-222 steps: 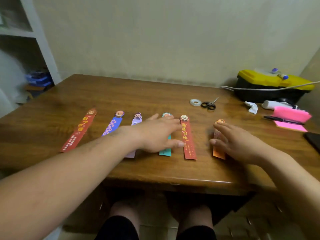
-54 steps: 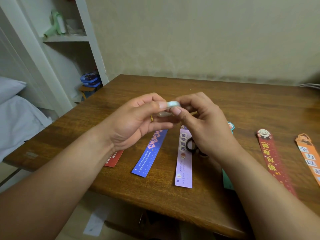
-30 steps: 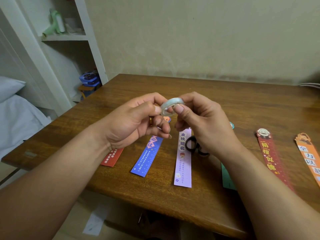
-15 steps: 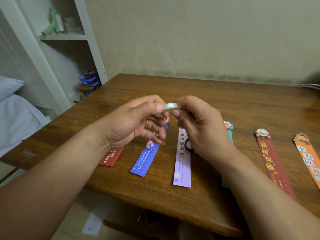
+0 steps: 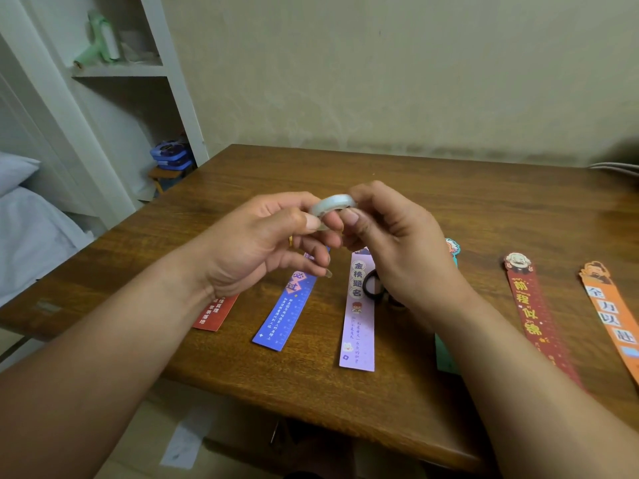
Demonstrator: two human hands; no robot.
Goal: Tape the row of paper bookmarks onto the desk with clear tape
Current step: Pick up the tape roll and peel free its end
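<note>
While no strip of tape shows on any bookmark, I'd judge the job has barely begun. The roll's loose end looks not yet found and all the sticking-down is left, though clear tape would be hard to spot from where I stand.

Counting from the left along the tabletop point(image 5: 484, 202), there are 6 bookmarks:
- The red bookmark point(image 5: 216, 312) lies partly hidden under the left wrist.
- The blue bookmark point(image 5: 288, 305) lies below the left hand point(image 5: 262, 243), which hangs above the row with thumb and fingers pinching the 1 tape roll point(image 5: 332, 207).
- The lilac bookmark point(image 5: 359, 316) comes next. Just beside it is 1 pair of scissors point(image 5: 373, 288), only the black handles showing. They sit under the right hand point(image 5: 397, 250), which pinches the roll's other side.
- The teal bookmark point(image 5: 444, 354) is mostly covered by the right forearm.
- The dark red bookmark point(image 5: 532, 312) and the orange bookmark point(image 5: 612, 312) lie flat further right, apart from each other.
</note>
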